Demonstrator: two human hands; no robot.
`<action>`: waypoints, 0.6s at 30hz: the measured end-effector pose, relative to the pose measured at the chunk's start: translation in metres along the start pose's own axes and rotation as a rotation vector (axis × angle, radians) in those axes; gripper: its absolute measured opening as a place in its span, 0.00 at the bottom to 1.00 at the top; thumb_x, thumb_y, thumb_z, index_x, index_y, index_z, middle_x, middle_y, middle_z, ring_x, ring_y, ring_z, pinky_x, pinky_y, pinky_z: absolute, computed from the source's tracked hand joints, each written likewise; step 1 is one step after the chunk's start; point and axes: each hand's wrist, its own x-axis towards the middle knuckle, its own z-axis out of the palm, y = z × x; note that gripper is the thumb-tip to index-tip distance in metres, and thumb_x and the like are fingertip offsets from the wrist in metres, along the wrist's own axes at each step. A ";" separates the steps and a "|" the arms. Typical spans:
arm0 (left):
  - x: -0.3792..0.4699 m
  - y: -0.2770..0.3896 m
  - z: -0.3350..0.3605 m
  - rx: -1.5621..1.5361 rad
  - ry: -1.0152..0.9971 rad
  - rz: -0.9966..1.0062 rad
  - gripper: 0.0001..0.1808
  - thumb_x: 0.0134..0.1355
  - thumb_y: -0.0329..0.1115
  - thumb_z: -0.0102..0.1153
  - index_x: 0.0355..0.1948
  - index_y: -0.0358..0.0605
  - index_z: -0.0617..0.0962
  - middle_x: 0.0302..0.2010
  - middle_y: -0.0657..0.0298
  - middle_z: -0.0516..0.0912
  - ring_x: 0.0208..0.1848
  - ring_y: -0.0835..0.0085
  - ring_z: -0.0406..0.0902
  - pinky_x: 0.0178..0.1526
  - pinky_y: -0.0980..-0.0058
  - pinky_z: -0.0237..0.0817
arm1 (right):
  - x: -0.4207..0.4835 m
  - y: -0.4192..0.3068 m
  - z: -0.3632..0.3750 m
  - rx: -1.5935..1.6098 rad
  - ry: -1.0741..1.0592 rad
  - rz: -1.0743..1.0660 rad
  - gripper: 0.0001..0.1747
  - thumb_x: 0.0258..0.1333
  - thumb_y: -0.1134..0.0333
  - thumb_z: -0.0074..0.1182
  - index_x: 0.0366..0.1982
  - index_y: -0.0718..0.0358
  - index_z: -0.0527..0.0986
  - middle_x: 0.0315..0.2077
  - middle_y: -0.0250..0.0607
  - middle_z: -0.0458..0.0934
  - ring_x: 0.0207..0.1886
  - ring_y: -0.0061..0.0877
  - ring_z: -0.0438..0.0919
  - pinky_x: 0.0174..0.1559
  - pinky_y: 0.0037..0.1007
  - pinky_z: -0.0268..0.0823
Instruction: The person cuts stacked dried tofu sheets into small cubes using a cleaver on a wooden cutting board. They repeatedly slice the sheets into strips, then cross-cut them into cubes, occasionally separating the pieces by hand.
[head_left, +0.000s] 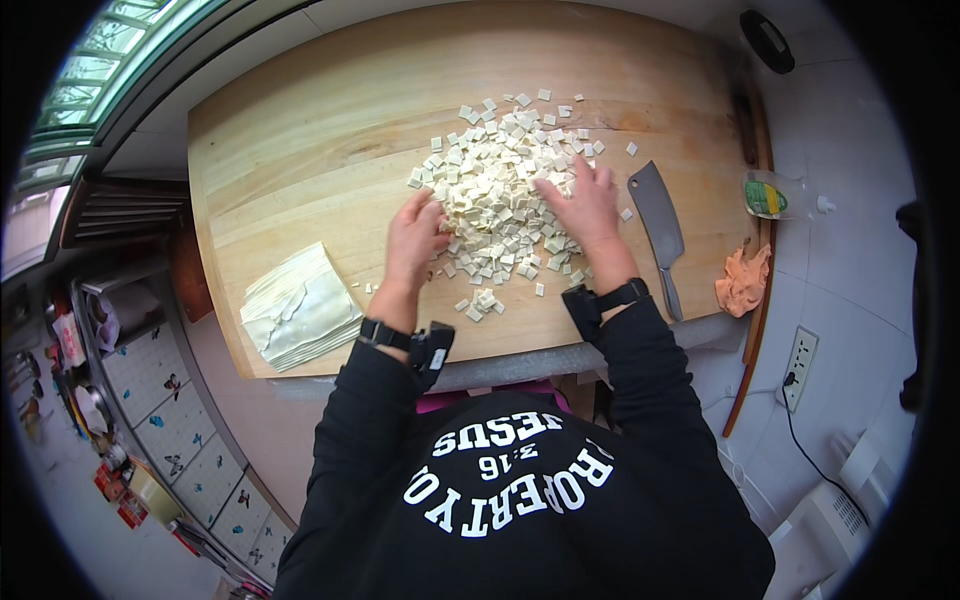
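Note:
A loose heap of small, flat dough squares (502, 180) lies on a large wooden board (315, 127). My left hand (415, 238) is at the heap's left edge, its fingers curled by the squares; whether any are held cannot be told. At the upper right side of the heap, my right hand (589, 201) rests with thumb and fingers spread over the pieces. A stack of dough sheets (300, 311) sits at the board's near left. Right of my right hand lies a metal cleaver (658, 217), its handle towards me. A few squares (480, 304) lie apart near the front.
A clear plastic bottle (776, 196) with a green label and a crumpled orange cloth or glove (742, 281) are at the board's right edge. A power socket (797, 367) with a plugged cable is on the right. A dark slatted rack (124, 212) stands at left.

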 end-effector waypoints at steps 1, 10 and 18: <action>0.000 0.003 0.022 0.018 -0.050 -0.034 0.25 0.70 0.36 0.54 0.65 0.40 0.69 0.44 0.62 0.81 0.40 0.75 0.78 0.41 0.74 0.73 | -0.003 -0.017 0.008 0.104 -0.030 -0.037 0.45 0.50 0.39 0.63 0.62 0.61 0.67 0.55 0.58 0.69 0.57 0.52 0.72 0.58 0.45 0.67; 0.006 0.022 0.042 -0.824 -0.534 -0.282 0.28 0.76 0.46 0.39 0.67 0.37 0.66 0.66 0.49 0.72 0.66 0.53 0.70 0.69 0.52 0.60 | -0.008 -0.012 -0.009 1.938 -0.620 0.288 0.27 0.57 0.79 0.44 0.61 0.65 0.66 0.52 0.46 0.77 0.54 0.36 0.79 0.55 0.40 0.75; -0.010 0.015 0.042 -1.075 -0.700 -0.273 0.29 0.76 0.45 0.36 0.71 0.37 0.60 0.72 0.49 0.63 0.72 0.51 0.62 0.73 0.49 0.52 | -0.019 0.000 -0.025 2.041 -0.584 0.195 0.34 0.55 0.81 0.40 0.67 0.68 0.61 0.60 0.54 0.69 0.61 0.45 0.74 0.60 0.50 0.71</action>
